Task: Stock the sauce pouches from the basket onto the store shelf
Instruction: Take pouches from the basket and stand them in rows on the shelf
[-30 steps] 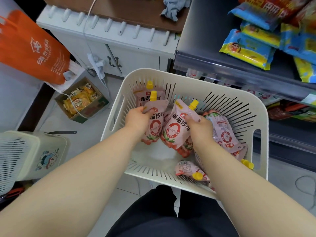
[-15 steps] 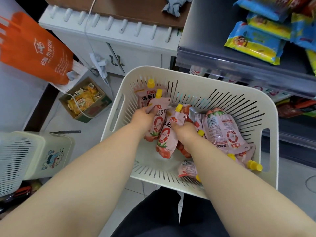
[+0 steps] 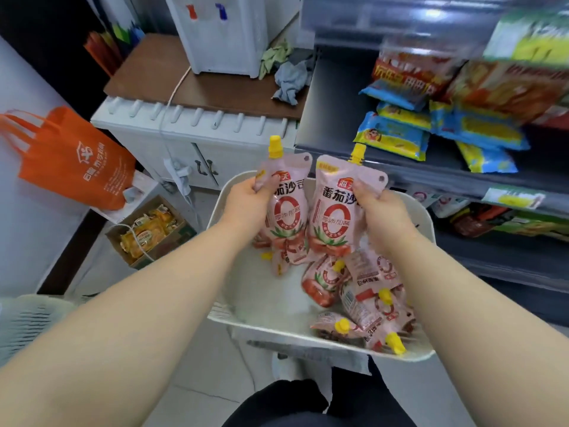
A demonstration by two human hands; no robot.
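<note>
My left hand [image 3: 246, 200] grips a pink sauce pouch [image 3: 288, 211] with a yellow cap, held upright above the white basket [image 3: 308, 335]. Right beside it, my right hand [image 3: 380, 212] grips a second sauce pouch [image 3: 334, 217], also upright. More pouches hang below these two, but whether they are held is unclear. Several more pouches [image 3: 366, 300] lie loose in the basket's right half. The grey store shelf [image 3: 345, 118] stands to the right, just beyond the raised pouches, with blue and yellow snack packs [image 3: 394, 135] on it.
An orange tote bag [image 3: 70, 161] hangs at the left above a cardboard box of orange packets [image 3: 147, 231]. A white cabinet [image 3: 191, 140] with a brown top and a water dispenser [image 3: 224, 32] stands behind the basket. Lower shelves hold more goods [image 3: 508, 223].
Both hands have lifted out of the basket, each bringing a pouch up toward the shelf. The view has tilted upward, showing more of the shelf and the cabinet top.
</note>
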